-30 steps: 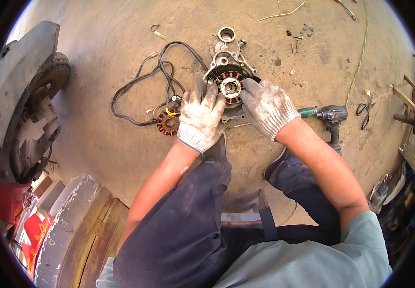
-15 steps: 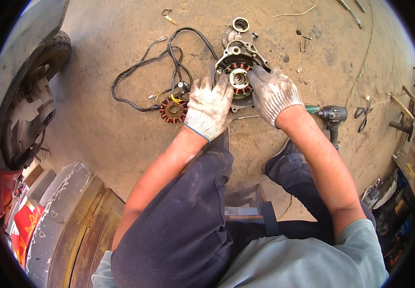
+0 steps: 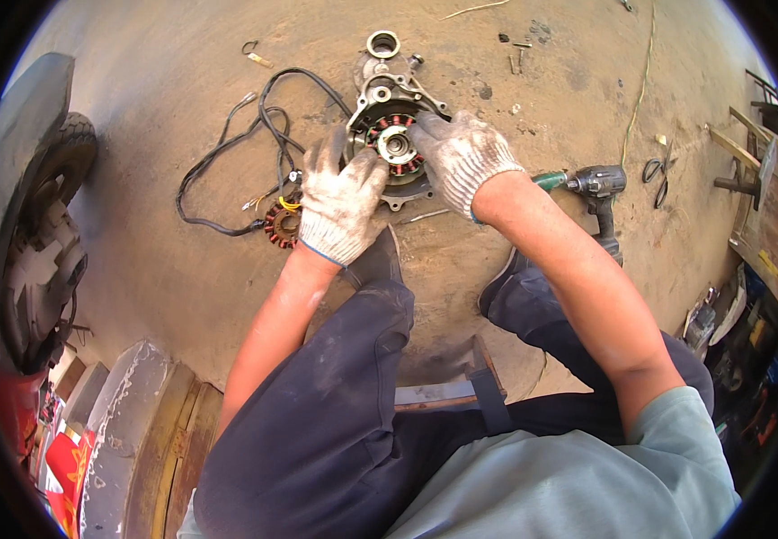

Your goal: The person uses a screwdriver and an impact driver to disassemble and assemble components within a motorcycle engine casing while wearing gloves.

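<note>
A metal engine side cover (image 3: 393,204) lies on the ground ahead of me. Inside it sits a round stator (image 3: 396,120) with copper-red coils and a pale centre ring. White knit gloves, dirty at the fingers, cover both hands. Spread fingers of my left hand (image 3: 339,202) rest at the cover's left side, one digit against the stator. My right hand (image 3: 468,157) has its fingers closed at the stator's right edge; the fingertips are partly hidden. Left of my left hand lies a second stator (image 3: 278,223), partly covered by the glove, with a black cable (image 3: 184,184) looping away from it.
A cordless impact driver (image 3: 597,184) and scissors (image 3: 656,175) lie to the right. Small bolts (image 3: 516,58) are scattered beyond the cover. A vehicle wheel (image 3: 74,157) stands at the left, and wooden furniture (image 3: 771,207) at the far right.
The whole view has shifted, so the cover and hands now appear farther left. My right hand has lifted slightly over the stator's edge; my left hand stays beside it.
</note>
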Available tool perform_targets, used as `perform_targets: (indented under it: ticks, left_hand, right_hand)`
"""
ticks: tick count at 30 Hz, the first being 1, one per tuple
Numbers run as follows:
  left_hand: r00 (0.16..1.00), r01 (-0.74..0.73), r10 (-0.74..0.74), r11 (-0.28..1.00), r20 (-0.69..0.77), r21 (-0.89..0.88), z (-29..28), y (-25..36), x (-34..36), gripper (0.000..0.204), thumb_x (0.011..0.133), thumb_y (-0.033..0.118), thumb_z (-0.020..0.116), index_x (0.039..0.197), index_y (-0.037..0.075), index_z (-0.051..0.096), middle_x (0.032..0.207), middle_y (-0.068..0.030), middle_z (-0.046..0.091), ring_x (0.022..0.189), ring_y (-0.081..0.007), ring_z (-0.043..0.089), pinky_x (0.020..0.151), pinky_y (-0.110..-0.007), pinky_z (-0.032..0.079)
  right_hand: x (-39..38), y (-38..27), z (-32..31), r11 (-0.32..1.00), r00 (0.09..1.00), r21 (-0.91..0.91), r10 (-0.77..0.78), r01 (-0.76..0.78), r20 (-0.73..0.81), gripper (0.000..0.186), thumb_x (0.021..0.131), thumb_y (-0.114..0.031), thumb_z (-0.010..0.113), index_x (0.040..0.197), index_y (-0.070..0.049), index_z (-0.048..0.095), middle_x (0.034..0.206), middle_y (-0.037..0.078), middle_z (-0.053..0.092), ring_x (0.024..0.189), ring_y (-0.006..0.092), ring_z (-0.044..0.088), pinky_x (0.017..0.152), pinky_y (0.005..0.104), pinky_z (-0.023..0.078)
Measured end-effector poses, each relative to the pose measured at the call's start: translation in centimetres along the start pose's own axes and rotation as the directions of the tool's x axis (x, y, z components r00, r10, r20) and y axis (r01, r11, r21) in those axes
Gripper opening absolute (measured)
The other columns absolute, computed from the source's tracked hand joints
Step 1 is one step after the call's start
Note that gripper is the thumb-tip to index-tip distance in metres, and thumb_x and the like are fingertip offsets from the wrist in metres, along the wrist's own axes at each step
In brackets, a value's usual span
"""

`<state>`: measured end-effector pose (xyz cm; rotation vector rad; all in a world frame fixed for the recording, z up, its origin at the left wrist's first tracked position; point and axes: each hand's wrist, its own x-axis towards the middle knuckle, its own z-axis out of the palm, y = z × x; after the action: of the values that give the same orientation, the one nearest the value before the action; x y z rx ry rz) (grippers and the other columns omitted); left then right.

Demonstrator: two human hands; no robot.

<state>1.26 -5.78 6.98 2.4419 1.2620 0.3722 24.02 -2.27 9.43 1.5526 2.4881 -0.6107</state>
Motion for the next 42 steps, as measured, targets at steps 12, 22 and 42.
perform_targets:
  ticks: [12,22,42]
  left_hand:
    - [1.0,-0.005,0.006,1.0,-0.008,0.021,0.8,0.4,0.3,0.065,0.064,0.034,0.097,0.117,0.011,0.068,0.128,-0.0154,0.067,0.138,-0.0557,0.049,0.108,-0.069,0.044]
    - [0.994,0.022,-0.025,0.999,0.11,0.033,-0.8,0.4,1.2,0.071,0.066,0.039,0.094,0.131,0.019,0.072,0.143,-0.0165,0.059,0.145,-0.0504,0.044,0.108,-0.065,0.045]
    - [0.977,0.173,-0.173,0.985,-0.124,-0.015,-0.4,0.5,3.1,0.067,0.068,0.037,0.094,0.126,0.012,0.071,0.153,-0.0243,0.055,0.146,-0.0531,0.044,0.12,-0.068,0.034]
  right_hand:
    - [-0.6,0.4,0.3,0.999,1.0,0.041,-0.02,0.021,-0.023,0.042,0.096,-0.013,0.061,0.136,-0.005,0.068,0.138,0.013,0.069,0.112,0.0363,0.069,0.096,0.0469,0.06]
    - [-0.4,-0.5,0.1,0.992,0.993,0.049,0.114,-0.116,0.028,0.044,0.097,-0.009,0.058,0.139,-0.003,0.065,0.139,0.016,0.066,0.111,0.0402,0.069,0.095,0.051,0.061]
    - [-1.4,-0.5,0.1,0.993,1.0,0.122,0.003,0.0,-0.024,0.021,0.092,-0.013,0.065,0.107,0.0,0.072,0.12,0.017,0.067,0.106,0.0374,0.067,0.088,0.0494,0.06]
